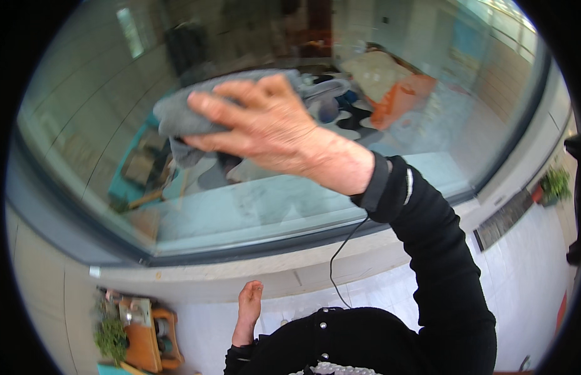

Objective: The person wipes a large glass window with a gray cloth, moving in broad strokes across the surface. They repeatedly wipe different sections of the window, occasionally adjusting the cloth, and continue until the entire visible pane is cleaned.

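Observation:
My right hand [271, 126] presses a folded grey cloth [192, 110] against a large window pane [290, 201], at the upper middle of the view. The fingers are spread over the cloth, and part of it hangs below the fingertips. My left hand [250, 302] hangs low near my body, below the window ledge, its fingers close together; whether anything is in it I cannot tell. The pane sits in a dark frame [253, 251].
Below the frame runs a pale ledge [201, 276], with a thin black cable [335, 262] hanging by it. A wooden table [142, 344] and a potted plant [110, 337] are at lower left. Another potted plant [554, 185] stands at right. Fabrics and an orange bag [400, 101] show in the glass.

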`<state>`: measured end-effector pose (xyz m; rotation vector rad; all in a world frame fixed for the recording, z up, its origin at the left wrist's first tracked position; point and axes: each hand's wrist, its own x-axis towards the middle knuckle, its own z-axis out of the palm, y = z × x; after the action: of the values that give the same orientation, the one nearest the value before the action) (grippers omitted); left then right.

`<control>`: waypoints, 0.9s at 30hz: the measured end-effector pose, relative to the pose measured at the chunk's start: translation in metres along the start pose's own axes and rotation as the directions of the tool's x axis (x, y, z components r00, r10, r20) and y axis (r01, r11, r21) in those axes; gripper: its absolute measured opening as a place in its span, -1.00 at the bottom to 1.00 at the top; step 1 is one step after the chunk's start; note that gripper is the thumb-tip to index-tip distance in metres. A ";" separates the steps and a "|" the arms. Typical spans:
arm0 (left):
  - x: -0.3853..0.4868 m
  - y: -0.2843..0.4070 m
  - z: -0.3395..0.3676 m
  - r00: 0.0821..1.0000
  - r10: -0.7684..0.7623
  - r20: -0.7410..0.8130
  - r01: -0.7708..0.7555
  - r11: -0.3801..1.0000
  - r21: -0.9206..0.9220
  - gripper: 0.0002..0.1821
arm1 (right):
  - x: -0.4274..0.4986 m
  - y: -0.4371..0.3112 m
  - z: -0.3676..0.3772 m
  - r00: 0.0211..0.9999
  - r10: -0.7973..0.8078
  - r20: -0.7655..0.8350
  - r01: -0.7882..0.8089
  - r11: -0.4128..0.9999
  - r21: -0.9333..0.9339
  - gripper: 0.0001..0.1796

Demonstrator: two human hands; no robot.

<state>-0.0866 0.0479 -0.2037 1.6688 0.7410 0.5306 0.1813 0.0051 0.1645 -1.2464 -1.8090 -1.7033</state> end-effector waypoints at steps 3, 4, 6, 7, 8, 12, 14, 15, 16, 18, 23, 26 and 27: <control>0.020 0.017 0.056 0.991 0.021 0.129 -0.028 0.998 0.053 -0.83 | -0.056 0.087 -0.061 0.989 0.126 -0.077 -0.135 0.982 -0.130 -0.44; 0.026 0.023 0.075 0.986 0.024 0.167 -0.035 0.997 0.065 -0.82 | -0.077 0.117 -0.081 0.984 0.139 -0.115 -0.160 0.969 -0.191 -0.42; 0.032 0.035 0.110 0.972 0.014 0.234 -0.033 0.997 0.076 -0.82 | -0.128 0.164 -0.127 0.982 0.160 -0.099 -0.183 0.931 -0.315 -0.29; 0.034 0.042 0.126 0.966 0.015 0.258 -0.036 0.996 0.079 -0.82 | -0.154 0.183 -0.143 0.972 0.190 -0.138 -0.224 0.924 -0.309 -0.22; 0.034 0.048 0.140 0.959 0.025 0.282 -0.053 0.994 0.092 -0.81 | -0.183 0.200 -0.163 0.959 0.259 -0.116 -0.284 0.891 -0.353 -0.22; 0.025 0.065 0.181 0.942 0.038 0.332 -0.082 0.989 0.120 -0.80 | -0.300 0.267 -0.221 0.874 0.422 -0.242 -0.486 0.776 -0.403 -0.30; 0.017 0.068 0.193 0.942 0.009 0.334 -0.058 0.989 0.135 -0.80 | -0.360 0.288 -0.248 0.791 0.537 -0.294 -0.608 0.631 -0.482 -0.36; 0.013 0.069 0.194 0.944 -0.014 0.331 -0.037 0.988 0.148 -0.79 | -0.388 0.296 -0.258 0.739 0.590 -0.326 -0.664 0.555 -0.502 -0.39; 0.010 0.070 0.194 0.945 -0.038 0.326 -0.016 0.987 0.161 -0.79 | -0.416 0.301 -0.270 0.675 0.663 -0.324 -0.720 0.495 -0.486 -0.41; 0.005 0.070 0.195 0.946 -0.057 0.318 -0.001 0.984 0.180 -0.79 | -0.467 0.304 -0.285 0.574 0.737 -0.356 -0.797 0.404 -0.448 -0.43; 0.000 0.072 0.193 0.943 -0.062 0.327 -0.012 0.975 0.220 -0.77 | -0.560 0.265 -0.282 0.283 0.837 -0.469 -0.923 0.105 -0.370 -0.42; -0.001 0.075 0.193 0.938 -0.082 0.336 -0.008 0.966 0.258 -0.77 | -0.564 0.236 -0.267 0.071 0.859 -0.508 -0.968 -0.063 -0.241 -0.38; -0.001 0.076 0.192 0.937 -0.080 0.339 -0.012 0.965 0.262 -0.77 | -0.556 0.228 -0.262 0.098 0.864 -0.494 -0.963 -0.043 -0.268 -0.38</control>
<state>0.0600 -0.0945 -0.1727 1.9253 0.5942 0.1048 0.5839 -0.4583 -0.0647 -1.7894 0.0969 -1.2621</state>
